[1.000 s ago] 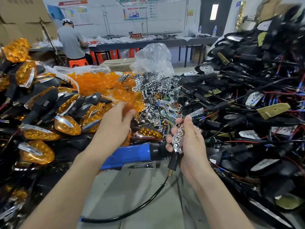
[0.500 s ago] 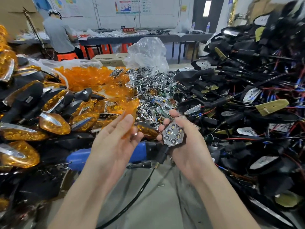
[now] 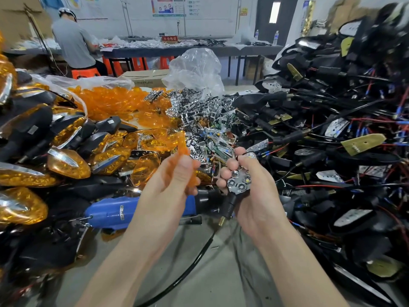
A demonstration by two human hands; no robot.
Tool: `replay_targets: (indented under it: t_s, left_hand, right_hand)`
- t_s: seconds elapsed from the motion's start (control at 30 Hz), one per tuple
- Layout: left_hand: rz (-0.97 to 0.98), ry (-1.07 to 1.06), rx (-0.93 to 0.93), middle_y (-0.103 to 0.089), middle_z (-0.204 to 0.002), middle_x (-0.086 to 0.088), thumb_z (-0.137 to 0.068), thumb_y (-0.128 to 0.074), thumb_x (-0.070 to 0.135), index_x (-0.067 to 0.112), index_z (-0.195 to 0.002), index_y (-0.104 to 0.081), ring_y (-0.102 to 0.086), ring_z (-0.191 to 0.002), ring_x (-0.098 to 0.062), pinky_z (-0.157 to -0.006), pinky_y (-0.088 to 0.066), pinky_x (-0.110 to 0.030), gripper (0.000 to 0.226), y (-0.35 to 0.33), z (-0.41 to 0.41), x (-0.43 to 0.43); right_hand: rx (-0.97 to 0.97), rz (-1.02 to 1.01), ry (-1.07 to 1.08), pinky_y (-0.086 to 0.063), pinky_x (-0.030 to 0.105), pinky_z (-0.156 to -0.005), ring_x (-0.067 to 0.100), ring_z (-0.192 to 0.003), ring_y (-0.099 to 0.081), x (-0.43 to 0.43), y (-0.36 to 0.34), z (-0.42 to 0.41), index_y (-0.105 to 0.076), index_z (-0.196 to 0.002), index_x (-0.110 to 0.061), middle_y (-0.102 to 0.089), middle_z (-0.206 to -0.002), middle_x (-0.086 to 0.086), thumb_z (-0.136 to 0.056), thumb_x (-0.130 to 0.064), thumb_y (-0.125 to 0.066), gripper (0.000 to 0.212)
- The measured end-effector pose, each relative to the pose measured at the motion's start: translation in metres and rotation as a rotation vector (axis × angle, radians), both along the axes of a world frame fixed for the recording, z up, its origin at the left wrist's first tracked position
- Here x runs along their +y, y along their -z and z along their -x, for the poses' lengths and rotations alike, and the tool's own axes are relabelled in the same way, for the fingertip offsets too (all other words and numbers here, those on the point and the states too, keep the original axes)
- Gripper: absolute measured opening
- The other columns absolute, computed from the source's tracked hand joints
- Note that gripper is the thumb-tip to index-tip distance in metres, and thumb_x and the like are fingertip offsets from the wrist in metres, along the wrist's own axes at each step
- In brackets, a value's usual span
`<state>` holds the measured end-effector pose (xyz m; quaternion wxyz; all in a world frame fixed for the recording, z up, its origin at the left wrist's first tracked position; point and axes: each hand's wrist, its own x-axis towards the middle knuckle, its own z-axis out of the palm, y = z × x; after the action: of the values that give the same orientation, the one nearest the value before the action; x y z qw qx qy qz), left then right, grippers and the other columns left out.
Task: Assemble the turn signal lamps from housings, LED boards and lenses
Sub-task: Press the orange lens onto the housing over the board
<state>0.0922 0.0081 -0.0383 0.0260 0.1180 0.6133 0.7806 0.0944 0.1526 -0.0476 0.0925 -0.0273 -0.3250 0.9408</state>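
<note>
Little writing can be read. A red sign [image 3: 169, 38] on the far table [image 3: 221, 49] beyond the hands carries pale characters too small to make out. The wall posters [image 3: 168, 6] above it are just as unclear. The silver sticker on the blue screwdriver [image 3: 110, 212] and the print on the carton [image 3: 143, 77] are also illegible.

The left hand [image 3: 168, 187] curls its fingers round an orange lens [image 3: 183, 147]. The lens is blurred and sticks up past the fingertips. The right hand [image 3: 256, 196] grips a black housing [image 3: 229, 203]. Its thumb lies along one edge and its fingertips along the other edge of the LED board [image 3: 239, 182], which sits face up in the housing. The housing's stem points down toward the table [image 3: 221, 280] and ends in a brass thread. The two hands are close together but apart, and the lens is not on the board.

The screwdriver lies just behind and under the left hand, and its black cable [image 3: 188, 269] runs between the forearms. Left of the hands is a heap of finished lamps [image 3: 66, 162], amber and black. Beyond the left hand is a bag of loose lenses [image 3: 110, 100]. Straight ahead of both hands are chrome parts [image 3: 199, 120] under a crumpled clear bag [image 3: 197, 69]. Right of the hands is a tall tangle of black housings with wires [image 3: 332, 134]. At the far left a person [image 3: 73, 45] sits on an orange stool [image 3: 86, 73] at another table.
</note>
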Motion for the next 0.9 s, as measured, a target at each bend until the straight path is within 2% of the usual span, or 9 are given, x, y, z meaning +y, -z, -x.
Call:
replay_targets:
  t_s: [0.07, 0.13, 0.23, 0.3, 0.4, 0.5, 0.57, 0.77, 0.9]
  left_hand:
    - [0.006, 0.045, 0.032, -0.072, -0.109, 0.002, -0.073, -0.074, 0.056, 0.037, -0.099, -0.073, -0.068, -0.097, -0.018, -0.093, -0.048, -0.039, 0.032, 0.002, -0.001, 0.000]
    - [0.062, 0.066, 0.094, -0.071, -0.111, 0.002, -0.076, -0.076, 0.047, 0.031, -0.106, -0.068, -0.069, -0.105, -0.021, -0.093, -0.052, -0.035, 0.035, 0.002, -0.004, 0.001]
    - [0.132, 0.069, 0.173, -0.071, -0.111, 0.005, -0.079, -0.080, 0.033, 0.023, -0.115, -0.059, -0.070, -0.101, -0.015, -0.082, -0.053, -0.017, 0.043, 0.000, -0.009, 0.005]
    - [0.118, 0.083, 0.189, -0.071, -0.110, 0.004, -0.072, -0.079, 0.023, 0.017, -0.115, -0.056, -0.071, -0.097, -0.013, -0.080, -0.053, -0.015, 0.048, 0.003, -0.011, 0.010]
    - [0.182, 0.086, 0.233, -0.072, -0.107, 0.005, -0.067, -0.081, 0.027, 0.018, -0.113, -0.056, -0.070, -0.098, -0.014, -0.085, -0.053, -0.020, 0.053, 0.008, -0.015, 0.016]
    - [0.232, 0.066, 0.266, -0.071, -0.107, 0.008, -0.068, -0.084, 0.032, 0.022, -0.115, -0.057, -0.069, -0.101, -0.012, -0.090, -0.053, -0.023, 0.055, 0.011, -0.016, 0.017]
    - [0.223, 0.060, 0.272, -0.071, -0.107, 0.007, -0.069, -0.085, 0.032, 0.023, -0.115, -0.057, -0.069, -0.101, -0.013, -0.090, -0.053, -0.025, 0.054, 0.013, -0.017, 0.017]
    - [0.184, 0.028, 0.298, -0.070, -0.107, 0.009, -0.072, -0.083, 0.028, 0.032, -0.111, -0.057, -0.069, -0.098, -0.011, -0.084, -0.052, -0.018, 0.046, 0.011, -0.018, 0.019]
    - [0.167, 0.008, 0.316, -0.070, -0.105, 0.010, -0.073, -0.082, 0.026, 0.035, -0.108, -0.058, -0.069, -0.098, -0.011, -0.085, -0.052, -0.018, 0.043, 0.011, -0.017, 0.020]
  right_hand:
    - [-0.002, -0.025, 0.027, -0.043, 0.024, -0.044, 0.013, -0.053, -0.052, 0.002, 0.001, 0.000, -0.057, -0.102, -0.014, -0.053, -0.066, -0.001, -0.102, -0.008, -0.047, 0.012]
    - [-0.004, -0.063, 0.066, -0.040, 0.023, -0.043, 0.012, -0.054, -0.051, 0.005, 0.001, 0.000, -0.058, -0.101, -0.016, -0.052, -0.066, -0.001, -0.102, -0.008, -0.048, 0.012]
    - [0.009, -0.116, 0.133, -0.040, 0.024, -0.045, 0.014, -0.055, -0.051, 0.009, 0.002, 0.001, -0.061, -0.095, -0.018, -0.053, -0.067, -0.001, -0.098, -0.010, -0.053, 0.012]
    - [0.040, -0.131, 0.155, -0.040, 0.026, -0.046, 0.015, -0.057, -0.051, 0.010, 0.002, 0.002, -0.063, -0.089, -0.020, -0.053, -0.067, 0.000, -0.089, -0.012, -0.059, 0.009]
    - [0.098, -0.173, 0.154, -0.045, 0.028, -0.050, 0.016, -0.058, -0.052, 0.012, 0.002, 0.002, -0.066, -0.079, -0.026, -0.053, -0.069, 0.000, -0.081, -0.016, -0.065, 0.011]
    - [0.133, -0.303, 0.158, -0.047, 0.031, -0.058, 0.015, -0.057, -0.056, 0.013, 0.003, -0.001, -0.065, -0.079, -0.032, -0.057, -0.065, -0.004, -0.080, -0.019, -0.065, 0.012]
    - [0.145, -0.326, 0.167, -0.047, 0.032, -0.061, 0.015, -0.058, -0.057, 0.013, 0.002, -0.002, -0.064, -0.081, -0.033, -0.058, -0.064, -0.005, -0.084, -0.015, -0.061, 0.018]
    - [0.190, -0.311, 0.177, -0.050, 0.027, -0.057, 0.015, -0.058, -0.056, 0.013, 0.000, -0.005, -0.064, -0.083, -0.029, -0.057, -0.066, -0.003, -0.085, -0.007, -0.056, 0.024]
    - [0.208, -0.377, 0.179, -0.050, 0.027, -0.063, 0.015, -0.062, -0.057, 0.011, 0.000, -0.006, -0.064, -0.084, -0.030, -0.058, -0.069, -0.003, -0.087, -0.007, -0.055, 0.025]
